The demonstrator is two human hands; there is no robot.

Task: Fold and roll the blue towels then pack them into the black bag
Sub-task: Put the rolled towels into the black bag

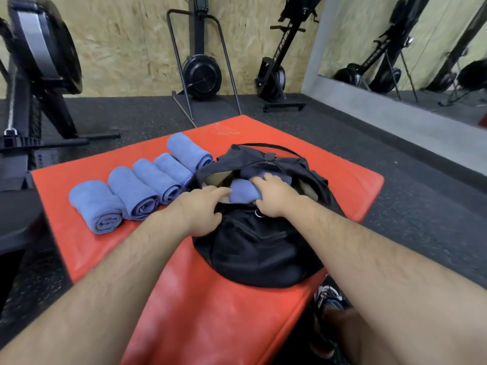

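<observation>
A black bag lies open on a red mat. Inside its mouth sits a rolled blue towel, with a second blue towel behind it. My right hand lies on top of the front towel, fingers curled over it. My left hand rests on the bag's near rim, its fingers reaching to the towel's left end. Several rolled blue towels lie in a row on the mat, left of the bag.
Rowing machines stand around: one at the left, two against the wooden back wall. A mirror lines the right wall. Dark rubber floor surrounds the mat. A shoe shows below the mat's right edge.
</observation>
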